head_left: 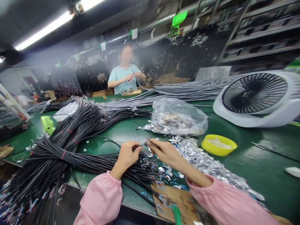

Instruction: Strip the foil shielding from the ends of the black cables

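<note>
My left hand [128, 157] pinches the end of a black cable [103, 137], whose length curves back to the left toward the bundles. Close to its fingertips, the closed fingers of my right hand [165, 153] meet at a small greyish piece; a thin dark tip shows there, too small to name. Both hands are above the table, over loose cable ends. Beneath my left forearm runs a tied bundle of black cables [93, 159], with coloured wire ends fanning out on the right. Silvery foil scraps [199, 156] and blue wire bits lie around my right forearm.
A plastic bag of scraps [180, 120], a yellow bowl [219, 145] and a white fan [253, 97] stand beyond my right hand. A wooden board [173, 200] with a green-handled tool [176, 215] is at the near edge. Across the green table a person [125, 76] handles a grey cable.
</note>
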Available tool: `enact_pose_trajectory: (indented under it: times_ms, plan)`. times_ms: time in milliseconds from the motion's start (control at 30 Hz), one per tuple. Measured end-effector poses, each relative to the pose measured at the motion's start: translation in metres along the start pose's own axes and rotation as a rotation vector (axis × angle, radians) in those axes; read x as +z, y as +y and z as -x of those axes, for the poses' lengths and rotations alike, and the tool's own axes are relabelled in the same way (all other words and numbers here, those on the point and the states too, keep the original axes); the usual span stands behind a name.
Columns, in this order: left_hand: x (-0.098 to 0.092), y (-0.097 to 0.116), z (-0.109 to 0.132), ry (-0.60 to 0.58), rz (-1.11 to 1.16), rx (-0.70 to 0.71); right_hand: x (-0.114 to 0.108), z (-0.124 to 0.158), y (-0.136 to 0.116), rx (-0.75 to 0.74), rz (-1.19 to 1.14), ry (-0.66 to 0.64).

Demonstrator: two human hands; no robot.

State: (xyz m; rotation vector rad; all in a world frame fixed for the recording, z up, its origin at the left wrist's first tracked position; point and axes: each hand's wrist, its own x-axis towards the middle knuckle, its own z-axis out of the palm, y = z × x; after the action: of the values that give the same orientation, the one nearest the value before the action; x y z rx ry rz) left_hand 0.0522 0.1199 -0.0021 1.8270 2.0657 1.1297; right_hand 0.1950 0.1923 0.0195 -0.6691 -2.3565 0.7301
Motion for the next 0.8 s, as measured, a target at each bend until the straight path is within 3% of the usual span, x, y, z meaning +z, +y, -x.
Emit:
enact_pose_trajectory:
  times_ms: [333,467,567,800]
  plan:
    - [0.009,0.009,0.009,0.014,0.013,0.071,-0.001,0.006,-0.001,0.018,-0.089,0.097]
    - [0.004,0.015,0.009,0.13,0.103,0.079,-0.003,0.008,-0.001,0.125,-0.151,0.283]
    - [0.0,0.018,0.007,0.205,0.175,0.07,-0.005,0.008,-0.002,0.135,-0.167,0.343]
    - [-0.003,0.019,0.01,0.238,0.322,0.056,-0.009,0.009,-0.011,0.012,-0.227,0.272]
